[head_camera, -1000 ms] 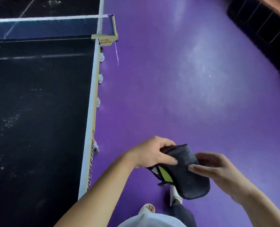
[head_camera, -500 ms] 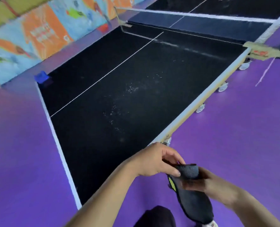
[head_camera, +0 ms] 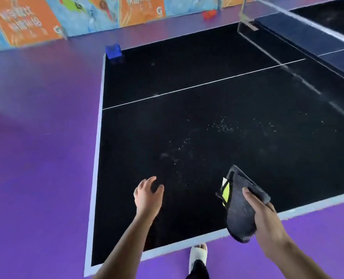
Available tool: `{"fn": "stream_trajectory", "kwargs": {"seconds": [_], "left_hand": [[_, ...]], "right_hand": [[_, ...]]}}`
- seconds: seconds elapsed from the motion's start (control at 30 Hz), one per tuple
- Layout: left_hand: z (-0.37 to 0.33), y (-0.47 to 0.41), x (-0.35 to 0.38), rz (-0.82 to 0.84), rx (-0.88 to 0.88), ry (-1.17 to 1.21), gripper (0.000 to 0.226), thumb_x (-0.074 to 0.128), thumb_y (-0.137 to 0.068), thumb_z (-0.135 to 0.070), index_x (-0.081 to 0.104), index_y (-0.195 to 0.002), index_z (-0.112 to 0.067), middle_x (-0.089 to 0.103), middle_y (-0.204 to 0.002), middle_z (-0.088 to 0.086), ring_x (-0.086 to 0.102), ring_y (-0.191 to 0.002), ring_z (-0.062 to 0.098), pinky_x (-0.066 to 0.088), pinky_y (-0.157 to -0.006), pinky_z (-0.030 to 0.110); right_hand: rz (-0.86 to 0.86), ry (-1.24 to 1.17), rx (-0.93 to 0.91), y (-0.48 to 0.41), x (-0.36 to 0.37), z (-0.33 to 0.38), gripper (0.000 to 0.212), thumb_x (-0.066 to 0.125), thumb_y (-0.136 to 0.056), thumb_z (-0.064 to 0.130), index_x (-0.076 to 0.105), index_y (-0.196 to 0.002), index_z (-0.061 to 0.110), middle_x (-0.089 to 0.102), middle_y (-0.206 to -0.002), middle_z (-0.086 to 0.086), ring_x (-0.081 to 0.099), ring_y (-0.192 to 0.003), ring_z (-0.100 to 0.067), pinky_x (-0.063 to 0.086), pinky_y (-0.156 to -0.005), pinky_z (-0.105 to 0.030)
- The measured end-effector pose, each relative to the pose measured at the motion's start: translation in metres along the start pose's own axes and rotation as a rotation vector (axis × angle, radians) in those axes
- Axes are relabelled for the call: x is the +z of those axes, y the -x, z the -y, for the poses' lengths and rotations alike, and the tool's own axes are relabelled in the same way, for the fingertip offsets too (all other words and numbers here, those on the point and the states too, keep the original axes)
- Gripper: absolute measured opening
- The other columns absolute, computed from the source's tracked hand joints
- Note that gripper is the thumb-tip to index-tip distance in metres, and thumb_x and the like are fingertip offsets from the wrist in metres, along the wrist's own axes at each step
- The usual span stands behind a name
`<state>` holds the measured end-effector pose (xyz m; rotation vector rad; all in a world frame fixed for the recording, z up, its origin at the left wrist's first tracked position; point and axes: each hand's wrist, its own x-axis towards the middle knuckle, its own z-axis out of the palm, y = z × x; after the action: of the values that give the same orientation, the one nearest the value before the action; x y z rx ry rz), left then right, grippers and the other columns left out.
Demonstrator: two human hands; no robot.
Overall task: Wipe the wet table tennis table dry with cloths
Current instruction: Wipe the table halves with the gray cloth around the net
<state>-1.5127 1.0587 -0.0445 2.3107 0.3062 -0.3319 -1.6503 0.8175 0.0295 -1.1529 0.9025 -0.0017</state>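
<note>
The black table tennis table fills the middle of the view, with a white centre line and white edges. Small water droplets speckle the near half. My right hand grips a folded dark grey cloth with a yellow-green label, held just above the table's near edge. My left hand hovers over the near part of the table, fingers spread and relaxed, holding nothing.
The net crosses the table at the upper right. A blue block sits at the far left corner. Purple floor surrounds the table; a colourful wall banner runs along the back. My foot stands at the near edge.
My left hand has let go of the cloth and moved out over the table. The right hand alone now holds the cloth, brought over the table edge. The view has swung left.
</note>
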Motion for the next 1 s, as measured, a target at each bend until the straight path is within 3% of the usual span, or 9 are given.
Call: {"fn": "stream_trajectory", "kwargs": {"seconds": [0.07, 0.17, 0.3, 0.43, 0.57, 0.7, 0.8, 0.9, 1.0], "left_hand": [[0.010, -0.047, 0.022, 0.003, -0.175, -0.079, 0.054, 0.054, -0.098, -0.040, 0.042, -0.150, -0.030, 0.024, -0.164, 0.004, 0.014, -0.152, 0.026, 0.019, -0.121, 0.045], [0.010, -0.097, 0.043, -0.070, -0.278, -0.082, 0.061, 0.047, -0.100, -0.040, 0.028, -0.157, -0.029, 0.006, -0.168, 0.008, -0.001, -0.154, 0.027, 0.004, -0.123, 0.044], [-0.006, -0.142, 0.061, -0.140, -0.388, -0.090, 0.062, 0.034, -0.103, -0.043, 0.012, -0.160, -0.035, -0.007, -0.169, 0.005, -0.014, -0.154, 0.027, -0.008, -0.123, 0.046], [-0.012, -0.162, 0.084, -0.192, -0.475, -0.237, 0.061, 0.013, -0.101, -0.050, -0.016, -0.155, -0.044, -0.023, -0.166, 0.000, -0.024, -0.152, 0.028, -0.014, -0.121, 0.052], [-0.006, -0.169, 0.098, -0.257, -0.494, -0.310, 0.062, 0.014, -0.100, -0.051, -0.016, -0.154, -0.046, -0.019, -0.167, 0.000, -0.022, -0.153, 0.027, -0.011, -0.122, 0.053], [-0.004, -0.174, 0.106, -0.337, -0.508, -0.386, 0.062, 0.015, -0.098, -0.052, -0.004, -0.156, -0.048, -0.007, -0.169, -0.001, -0.015, -0.154, 0.025, -0.008, -0.123, 0.051], [-0.001, -0.177, 0.110, -0.388, -0.509, -0.400, 0.066, 0.009, -0.091, -0.056, -0.001, -0.156, -0.050, -0.001, -0.170, -0.002, -0.012, -0.155, 0.023, -0.008, -0.123, 0.049], [0.000, -0.178, 0.112, -0.425, -0.501, -0.384, 0.068, 0.014, -0.089, -0.056, 0.005, -0.156, -0.050, 0.004, -0.170, -0.001, -0.008, -0.155, 0.023, -0.004, -0.124, 0.050], [0.000, -0.180, 0.113, -0.440, -0.496, -0.391, 0.067, 0.018, -0.090, -0.054, 0.010, -0.156, -0.049, 0.008, -0.169, 0.000, -0.005, -0.156, 0.024, -0.001, -0.124, 0.050]], "right_hand": [[-0.036, 0.040, 0.023, -0.040, 0.015, 0.021, 0.053, 0.078, -0.076, 0.052, 0.064, -0.121, 0.028, 0.072, -0.118, 0.005, 0.064, -0.115, -0.022, 0.043, -0.108, -0.049], [-0.037, 0.153, -0.064, -0.082, 0.045, 0.059, 0.032, 0.069, -0.090, 0.040, 0.069, -0.117, 0.023, 0.074, -0.113, 0.004, 0.065, -0.112, -0.020, 0.045, -0.107, -0.045], [-0.092, 0.323, -0.229, -0.131, 0.091, 0.107, 0.010, 0.058, -0.098, 0.033, 0.062, -0.105, 0.027, 0.063, -0.095, 0.018, 0.056, -0.089, 0.003, 0.040, -0.091, -0.027], [-0.122, 0.491, -0.307, -0.209, 0.138, 0.149, 0.015, 0.055, -0.100, 0.039, 0.057, -0.109, 0.028, 0.059, -0.091, 0.018, 0.055, -0.090, -0.008, 0.041, -0.087, -0.028], [-0.229, 0.476, -0.461, -0.325, 0.179, 0.177, 0.028, 0.050, -0.100, 0.039, 0.062, -0.117, 0.020, 0.067, -0.104, 0.007, 0.064, -0.095, -0.012, 0.051, -0.089, -0.034], [-0.295, 0.743, -0.745, -0.448, 0.230, 0.188, 0.043, 0.045, -0.097, 0.034, 0.052, -0.139, 0.028, 0.054, -0.144, 0.006, 0.049, -0.133, -0.016, 0.038, -0.112, -0.043], [-0.155, 1.210, -0.703, -0.518, 0.261, 0.183, 0.049, 0.043, -0.102, 0.031, 0.038, -0.151, 0.029, 0.027, -0.163, 0.003, 0.019, -0.151, -0.019, 0.015, -0.121, -0.049], [0.100, 1.572, -0.563, -0.550, 0.287, 0.160, 0.057, 0.027, -0.103, 0.049, 0.016, -0.157, 0.036, 0.005, -0.167, 0.006, -0.001, -0.154, -0.017, -0.001, -0.122, -0.051], [0.297, 1.668, -0.572, -0.541, 0.323, 0.147, 0.056, 0.018, -0.102, 0.054, 0.006, -0.156, 0.046, -0.007, -0.166, 0.013, -0.013, -0.152, -0.010, -0.009, -0.121, -0.048]]}}
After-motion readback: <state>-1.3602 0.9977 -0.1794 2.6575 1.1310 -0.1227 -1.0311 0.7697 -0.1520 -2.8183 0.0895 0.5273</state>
